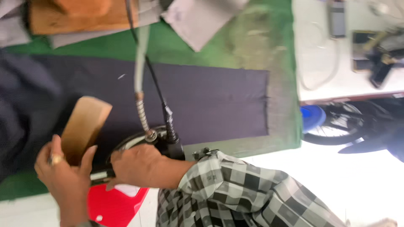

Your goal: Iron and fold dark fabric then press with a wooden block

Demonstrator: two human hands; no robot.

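- Tabletop (261, 38): green cover w/ dark cloth (210, 101) spread flat.
- Left hand (63, 172) grips wood block (84, 126) on cloth.
- Right hand (139, 166) clenched on iron (162, 138), hose (141, 71) attached.
- Red bin (113, 206) below edge.

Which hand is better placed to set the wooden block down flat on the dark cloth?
Left. The left hand grips the wooden block over the dark cloth, while the right hand is closed around the steam iron.
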